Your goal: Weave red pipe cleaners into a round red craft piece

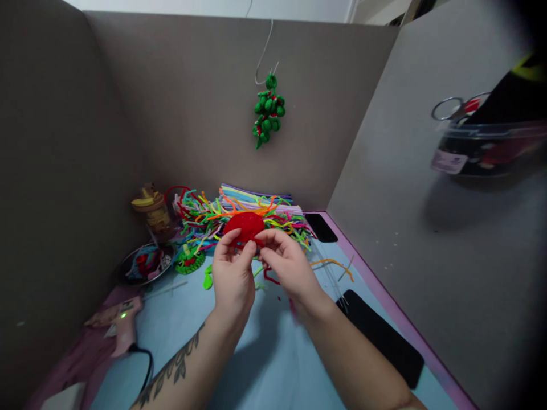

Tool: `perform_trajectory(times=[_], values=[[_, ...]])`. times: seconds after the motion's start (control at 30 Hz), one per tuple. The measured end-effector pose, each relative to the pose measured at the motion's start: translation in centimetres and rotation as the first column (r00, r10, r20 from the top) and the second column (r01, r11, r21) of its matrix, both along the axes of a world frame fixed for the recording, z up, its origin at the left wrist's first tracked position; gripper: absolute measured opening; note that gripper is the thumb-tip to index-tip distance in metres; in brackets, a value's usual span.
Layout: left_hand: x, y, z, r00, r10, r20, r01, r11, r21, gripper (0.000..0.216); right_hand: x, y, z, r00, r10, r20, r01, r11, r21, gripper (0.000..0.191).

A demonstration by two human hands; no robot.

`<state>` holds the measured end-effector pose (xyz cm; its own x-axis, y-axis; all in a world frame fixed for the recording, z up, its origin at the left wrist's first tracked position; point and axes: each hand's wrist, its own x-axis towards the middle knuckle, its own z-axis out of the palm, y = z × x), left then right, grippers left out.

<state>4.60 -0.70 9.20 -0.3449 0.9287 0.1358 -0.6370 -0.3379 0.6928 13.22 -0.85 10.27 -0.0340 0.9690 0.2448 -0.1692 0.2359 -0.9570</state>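
Though partly hidden by fingertips [233, 233], noted red fuzzy piece [245, 224] above blue tabletop [179, 336], pinched at lower edge between thumbs and fingers of left hand [233, 266] and right hand [285, 259]. Cannot confirm exact contact. Found tub [482, 155] blurred, cut off rightward.

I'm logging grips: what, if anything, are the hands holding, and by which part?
The left hand and right hand pinch a red fuzzy piece along its lower edge.
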Motion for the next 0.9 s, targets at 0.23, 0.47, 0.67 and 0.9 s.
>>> perform_trajectory(times=[0.23, 0.47, 0.67, 0.9], values=[[0.2, 0.0, -0.4, 1.0, 0.016, -0.017, -0.017, 1.0, -0.021, 0.037, -0.3, 0.3, -0.5, 0.995, 0.023, -0.1, -0.025, 1.0, -0.014, 0.018], [0.3, -0.2, -0.4, 1.0, -0.007, -0.013, 0.007, 0.999, -0.038, 0.036, -0.3, 0.3, -0.6, 0.985, 0.018, -0.173, -0.025, 0.999, -0.036, 0.023], [0.1, -0.1, -0.5, 0.985, -0.133, -0.111, 0.125, 0.989, -0.075, 0.031, 0.7, 1.3, -0.9, 0.993, -0.077, -0.087, 0.081, 0.996, 0.04, 0.019], [-2.6, 0.2, 0.6, 0.535, -0.587, -0.608, 0.61, 0.766, -0.202, 0.035, 5.5, 3.2, -0.5, 0.935, -0.164, 0.314, 0.123, 0.982, 0.145, 0.015]])
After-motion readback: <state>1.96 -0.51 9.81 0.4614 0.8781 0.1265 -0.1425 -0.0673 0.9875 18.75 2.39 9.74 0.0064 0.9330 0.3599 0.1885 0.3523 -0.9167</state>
